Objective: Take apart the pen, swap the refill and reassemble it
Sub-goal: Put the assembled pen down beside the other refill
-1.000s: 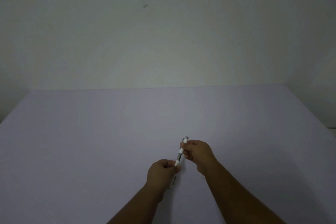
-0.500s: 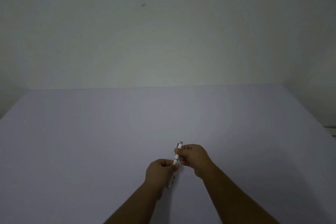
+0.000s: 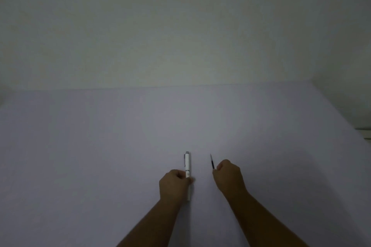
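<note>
Left hand (image 3: 174, 183) closed around white pen body (image 3: 187, 163); right hand (image 3: 228, 174), apart, pinches dark refill (image 3: 212, 163), tip pointing away.

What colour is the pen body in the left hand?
White, with a grey cap end and dark clip; the pen body shows in the head view.

There is one view only, from a wide-angle camera worn on the person's head. It looks forward and down over the pale table (image 3: 100, 156), whose far edge runs across the middle of the frame where it meets the wall (image 3: 180, 26). The camera sits close above the near side of the table: both forearms enter from the bottom edge, and the left hand (image 3: 174, 183) and right hand (image 3: 228, 174) lie low in the frame, nearer the camera than the table's middle. Straight lines bow slightly toward the frame's corners.
</note>
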